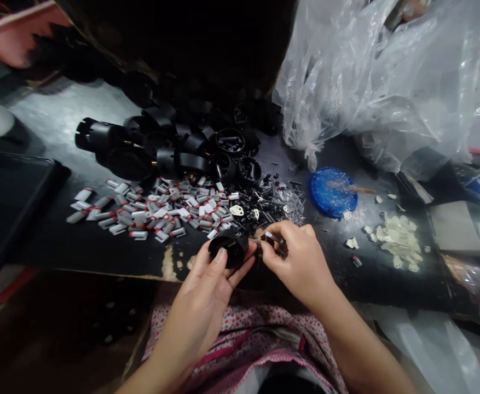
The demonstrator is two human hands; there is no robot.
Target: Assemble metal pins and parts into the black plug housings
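Observation:
My left hand point(213, 271) is closed around a round black plastic housing point(228, 249), its hollow side turned up and the thumb on the rim. Just to the right, my right hand point(295, 254) pinches a small dark part point(279, 246) between thumb and fingers; its exact kind is unclear. The fingertips of both hands come close together beside the housing. Beyond them lie a heap of grey-white clips with red bands point(166, 210) and a pile of small springs and pins point(281, 200).
Several black housings point(178, 142) are piled behind the clips. A blue lid point(333, 191) with a wooden stick stands to the right, near a heap of cream-coloured plates point(399, 241). Clear plastic bags point(330, 71) hang at the back right. A dark tray point(13, 202) sits at the left.

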